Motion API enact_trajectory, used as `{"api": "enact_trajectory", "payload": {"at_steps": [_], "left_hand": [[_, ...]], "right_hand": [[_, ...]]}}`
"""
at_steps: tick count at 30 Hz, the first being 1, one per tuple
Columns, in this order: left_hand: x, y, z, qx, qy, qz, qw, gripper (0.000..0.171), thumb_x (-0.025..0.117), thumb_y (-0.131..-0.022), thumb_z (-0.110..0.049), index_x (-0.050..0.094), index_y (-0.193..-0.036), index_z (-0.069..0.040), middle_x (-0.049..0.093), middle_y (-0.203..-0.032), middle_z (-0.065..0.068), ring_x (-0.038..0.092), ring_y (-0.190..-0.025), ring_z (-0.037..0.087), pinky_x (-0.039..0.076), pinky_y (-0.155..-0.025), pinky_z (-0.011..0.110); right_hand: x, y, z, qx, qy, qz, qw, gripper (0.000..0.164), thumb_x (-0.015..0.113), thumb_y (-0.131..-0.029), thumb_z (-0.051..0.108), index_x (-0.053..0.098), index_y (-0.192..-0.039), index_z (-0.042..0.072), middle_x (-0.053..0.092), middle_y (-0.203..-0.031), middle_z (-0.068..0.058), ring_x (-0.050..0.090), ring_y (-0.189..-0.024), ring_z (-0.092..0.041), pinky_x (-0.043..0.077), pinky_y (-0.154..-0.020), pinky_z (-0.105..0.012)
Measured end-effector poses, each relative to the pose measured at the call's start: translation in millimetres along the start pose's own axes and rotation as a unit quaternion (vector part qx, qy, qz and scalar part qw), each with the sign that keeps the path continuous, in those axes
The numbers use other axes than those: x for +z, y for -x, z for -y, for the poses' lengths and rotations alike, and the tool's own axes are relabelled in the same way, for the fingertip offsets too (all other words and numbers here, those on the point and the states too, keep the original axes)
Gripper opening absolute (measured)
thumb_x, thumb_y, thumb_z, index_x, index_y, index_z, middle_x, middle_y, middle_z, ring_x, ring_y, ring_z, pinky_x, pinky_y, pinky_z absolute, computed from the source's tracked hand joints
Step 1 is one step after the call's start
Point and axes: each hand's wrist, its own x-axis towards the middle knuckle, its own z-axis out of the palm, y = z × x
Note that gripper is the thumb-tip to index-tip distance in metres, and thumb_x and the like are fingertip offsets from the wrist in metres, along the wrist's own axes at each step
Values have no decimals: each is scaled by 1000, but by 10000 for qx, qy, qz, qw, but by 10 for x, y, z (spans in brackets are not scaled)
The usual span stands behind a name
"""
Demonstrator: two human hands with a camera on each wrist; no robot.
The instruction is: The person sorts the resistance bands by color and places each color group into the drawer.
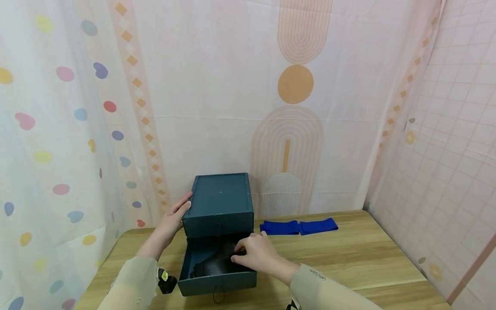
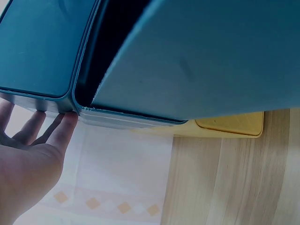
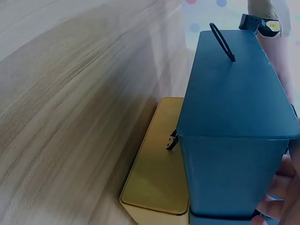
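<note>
A dark teal drawer box (image 1: pixel 221 196) stands on the table against the curtain. Its drawer (image 1: pixel 217 284) is pulled out toward me and holds a dark, folded, cloth-like thing (image 1: pixel 217 263). My left hand (image 1: pixel 170 224) rests against the box's left side, its fingertips touching the wall, as the left wrist view also shows. Over the right part of the drawer, my right hand (image 1: pixel 257 254) pinches the black cloth between thumb and fingers. In the right wrist view the drawer front hides much of that grip.
Two folded blue cloth strips (image 1: pixel 280 227) lie on the wooden table (image 1: pixel 348 258), right of the box. A yellow drawer (image 3: pixel 159 164) with a dark pull loop sits beneath the teal one. A patterned curtain (image 1: pixel 217 86) hangs behind.
</note>
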Motion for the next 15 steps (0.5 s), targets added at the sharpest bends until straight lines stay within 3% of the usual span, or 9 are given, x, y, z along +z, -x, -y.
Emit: {"api": "enact_trajectory", "payload": {"at_steps": [3, 5, 7, 15], "left_hand": [[0, 3, -7, 14, -12, 18, 10000, 62, 41, -104, -42, 19, -157, -19, 5, -161, 9, 12, -145, 35, 23, -109, 61], [-2, 5, -8, 8, -29, 38, 10000, 63, 41, -104, -43, 19, -157, -19, 5, -162, 9, 11, -145, 35, 22, -109, 61], [-4, 7, -7, 3, -45, 53, 10000, 63, 41, -103, -44, 19, -157, -19, 4, -162, 9, 11, -145, 35, 22, -109, 61], [1, 13, 1, 25, -37, 23, 10000, 63, 41, -103, -44, 19, -157, -19, 5, -161, 9, 12, -145, 35, 23, -109, 61]], "right_hand": [[-20, 1, -9, -124, -21, -31, 9999, 16, 73, -86, 37, 78, -91, 23, 69, -84, 17, 60, -81, -3, 44, -95, -47], [-36, 3, -13, -229, -86, -58, 9997, 15, 73, -87, 35, 78, -90, 22, 69, -82, 16, 59, -74, 1, 49, -82, -31], [-61, 12, -10, -306, -205, -89, 9993, 14, 73, -87, 33, 78, -88, 21, 69, -80, 15, 58, -69, 3, 47, -66, -19], [-219, 99, 36, -250, -1005, -137, 9945, 11, 74, -86, 30, 78, -88, 19, 67, -81, 17, 56, -69, 5, 48, -62, -16]]}}
